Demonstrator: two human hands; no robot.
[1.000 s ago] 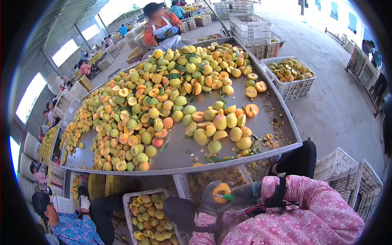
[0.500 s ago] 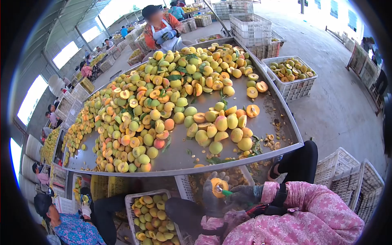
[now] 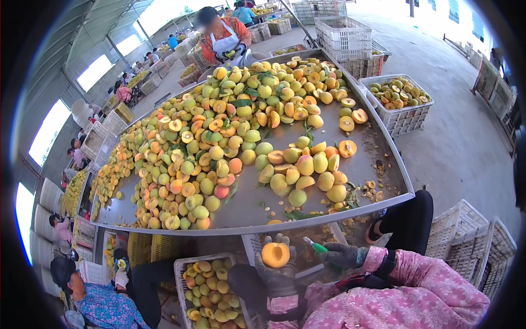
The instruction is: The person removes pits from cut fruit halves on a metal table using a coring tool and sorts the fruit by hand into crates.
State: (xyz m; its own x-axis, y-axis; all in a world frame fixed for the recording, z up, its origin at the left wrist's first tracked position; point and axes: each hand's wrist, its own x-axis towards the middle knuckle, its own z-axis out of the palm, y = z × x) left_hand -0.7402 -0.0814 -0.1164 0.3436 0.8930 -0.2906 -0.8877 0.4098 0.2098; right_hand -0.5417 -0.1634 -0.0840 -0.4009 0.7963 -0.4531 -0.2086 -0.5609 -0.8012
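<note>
A halved peach (image 3: 275,255) lies cut face up in my gloved left hand (image 3: 280,274), its fingers curled round the sides. The centre of the cut face is a smooth orange hollow, with no stone visible. To the right, my gloved right hand (image 3: 345,256) grips a pitting tool (image 3: 319,248) by its green handle. Its metal tip points up and left, apart from the fruit. Below both hands is a white crate (image 3: 253,247), partly hidden by the left hand and holding small bits. Above them stands a metal table (image 3: 241,214) heaped with whole and halved peaches (image 3: 192,164).
A crate of peaches (image 3: 205,285) stands left of my legs. Empty-looking stacked crates (image 3: 460,230) are at the right, and another full crate (image 3: 397,98) is beyond the table. A co-worker (image 3: 224,38) works across the table; another person (image 3: 98,296) sits at the left.
The tool has come out of the peach half and moved right with my right hand. My left hand has shifted slightly left, and the fruit's hollow now shows. The view has shifted a little.
</note>
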